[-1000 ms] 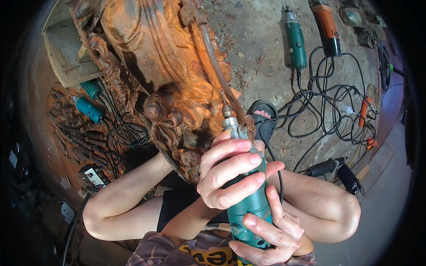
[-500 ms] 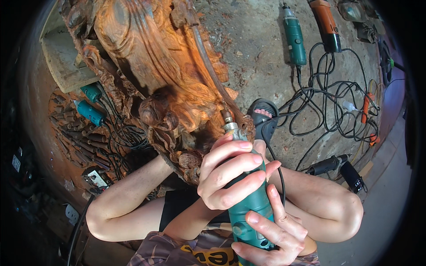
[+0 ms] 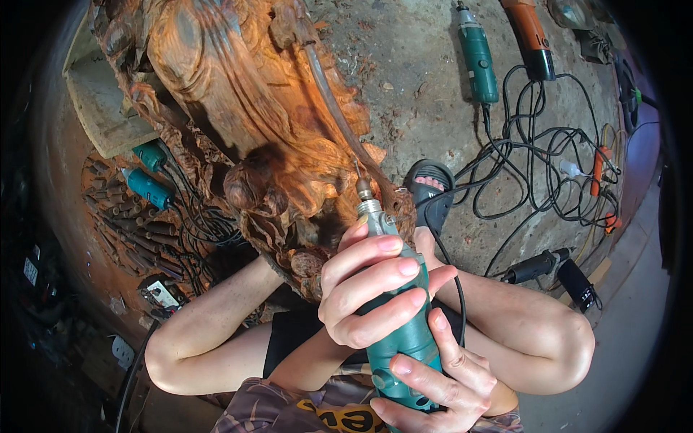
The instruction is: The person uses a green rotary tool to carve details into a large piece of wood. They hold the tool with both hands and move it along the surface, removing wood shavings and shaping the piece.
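Note:
My left hand (image 3: 372, 292) is wrapped around the front of a teal die grinder (image 3: 408, 335), just behind its metal collar. Farther back, my right hand (image 3: 451, 379) grips the rear of the same tool's body. The grinder points away from me, and its slim bit (image 3: 359, 173) is at the lower right part of a large reddish-brown wood carving (image 3: 260, 108). Folds, knobs and a long raised stem are cut into the wood. Whether the bit touches the surface I cannot tell. The carving rests in front of me, between my bent legs.
At the upper right lie a second green grinder (image 3: 478, 61), an orange power tool (image 3: 530, 36) and tangled black cords (image 3: 512, 155). A black tool (image 3: 538, 267) is near my right knee. On the left are teal tools (image 3: 148, 187), many carving bits (image 3: 137, 234) and a pale tray (image 3: 101, 94).
The grinder and both hands have shifted slightly left, and more of the thin bit shows. The carving sits a little farther left in the picture. Both grips stay the same.

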Motion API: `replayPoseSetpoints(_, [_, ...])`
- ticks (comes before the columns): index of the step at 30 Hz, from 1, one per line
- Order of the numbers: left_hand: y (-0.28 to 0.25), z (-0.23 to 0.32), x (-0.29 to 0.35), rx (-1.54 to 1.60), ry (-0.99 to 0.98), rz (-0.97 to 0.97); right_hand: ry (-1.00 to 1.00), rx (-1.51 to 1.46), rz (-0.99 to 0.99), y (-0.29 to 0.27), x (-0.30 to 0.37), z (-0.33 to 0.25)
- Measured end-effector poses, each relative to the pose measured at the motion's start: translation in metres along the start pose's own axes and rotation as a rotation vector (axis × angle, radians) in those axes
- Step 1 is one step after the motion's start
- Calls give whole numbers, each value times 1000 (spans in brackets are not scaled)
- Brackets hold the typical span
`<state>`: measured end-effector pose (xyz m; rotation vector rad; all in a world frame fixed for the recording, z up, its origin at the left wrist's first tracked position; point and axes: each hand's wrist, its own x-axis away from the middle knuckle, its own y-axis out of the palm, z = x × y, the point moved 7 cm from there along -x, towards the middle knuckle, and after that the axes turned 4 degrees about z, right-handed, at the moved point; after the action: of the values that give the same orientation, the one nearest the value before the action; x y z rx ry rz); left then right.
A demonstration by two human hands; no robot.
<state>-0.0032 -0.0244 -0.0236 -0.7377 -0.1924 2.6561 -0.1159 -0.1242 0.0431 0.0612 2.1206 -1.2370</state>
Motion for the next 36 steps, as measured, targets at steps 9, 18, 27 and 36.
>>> replayPoseSetpoints(9, [2, 3, -2, -11, -21, 13, 499, -205, 33, 9, -16, -21])
replayPoseSetpoints(18, [3, -4, 2, 24, -6, -67, 643, -323, 9, 5, -37, -10])
replayPoseSetpoints(27, [4, 2, 3, 27, 57, -3, 612, -284, 11, 14, -17, -31])
replayPoseSetpoints(36, [12, 14, -3, 114, 168, -64, 480, -310, 213, -8, 26, -22])
